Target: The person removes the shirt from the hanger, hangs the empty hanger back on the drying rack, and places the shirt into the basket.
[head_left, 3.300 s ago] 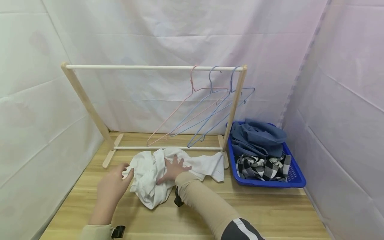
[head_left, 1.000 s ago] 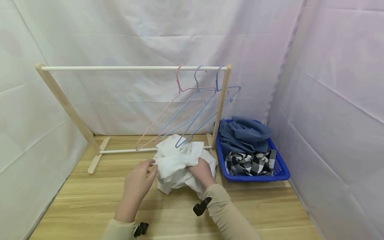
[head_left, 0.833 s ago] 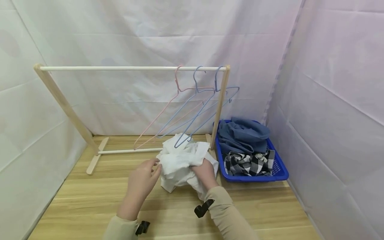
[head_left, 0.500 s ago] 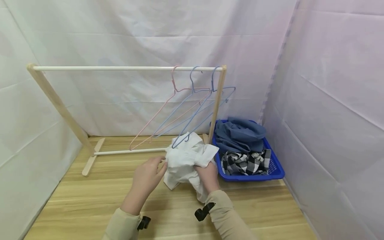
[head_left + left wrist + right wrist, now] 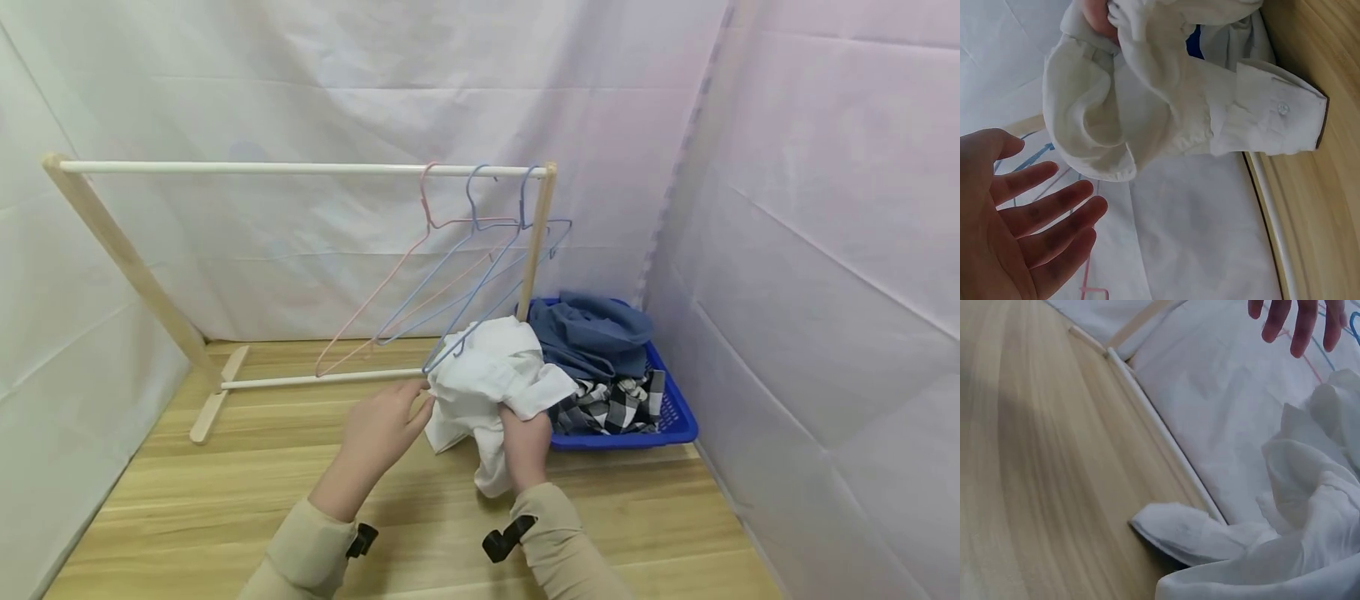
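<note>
left hand: fingers straight, spread | right hand: fingers curled, gripping

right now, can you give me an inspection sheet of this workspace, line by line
surface: light wooden floor, bare planks in front of the rack.
job's things: bunched white shirt, lifted off the floor, one buttoned cuff hanging loose in the left wrist view.
clutter: blue basket holding a blue garment and a black-and-white checked cloth; wooden rack with one pink hanger and two blue hangers bunched at its right end.
hands: right hand grips the shirt from below; left hand is beside it, fingers straight, not gripping.
cables: nothing seen.
surroundings: white cloth backdrop on all sides.
</note>
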